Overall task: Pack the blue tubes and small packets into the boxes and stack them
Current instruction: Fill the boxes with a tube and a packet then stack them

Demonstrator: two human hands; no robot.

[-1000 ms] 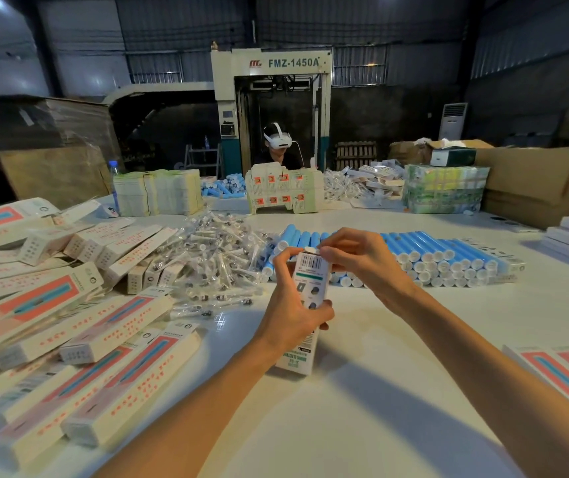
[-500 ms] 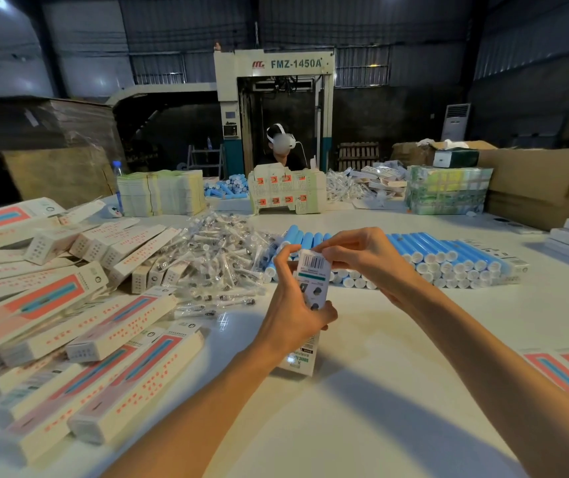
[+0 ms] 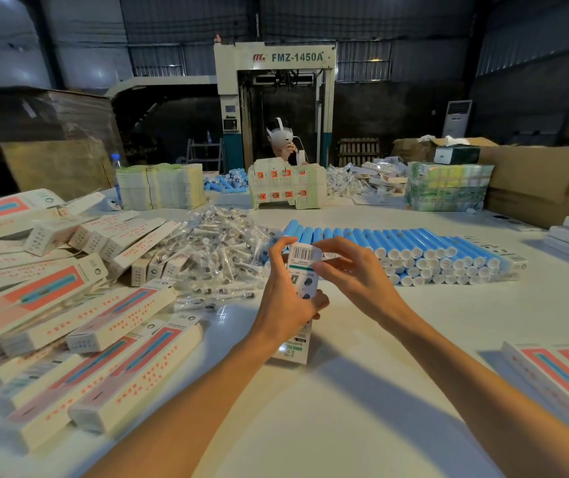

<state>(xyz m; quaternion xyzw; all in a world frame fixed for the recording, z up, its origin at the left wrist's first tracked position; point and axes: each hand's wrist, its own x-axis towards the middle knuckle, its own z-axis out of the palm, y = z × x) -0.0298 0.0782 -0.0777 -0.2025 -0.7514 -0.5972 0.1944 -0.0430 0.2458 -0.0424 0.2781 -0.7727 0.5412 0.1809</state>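
In the middle of the frame, a white box [image 3: 302, 270] is held upright by the left hand [image 3: 281, 301], with the fingers wrapped round its middle. Its bottom end is rested on the white table [image 3: 345, 426]. The top end of the box is pinched by the right hand [image 3: 359, 279], at the flap with the bar code. What is inside the box cannot be seen.

It looks as if the top flap is being shut. To do this well, the box should be kept straight and still by the left hand. It should not be squeezed hard, so the sides are not bent. The flap should be folded flat and its tongue slid inside the wall. Then it should be pressed down until no gap is left.

Just behind the hands, the blue tubes [image 3: 414, 243] are laid in a neat row. To the left of them, the small packets [image 3: 221, 250] are heaped in a pile. At the left of the frame, many closed boxes [image 3: 79, 305] are piled up. At the lower right, pink and blue boxes [image 3: 559, 374] are laid side by side.
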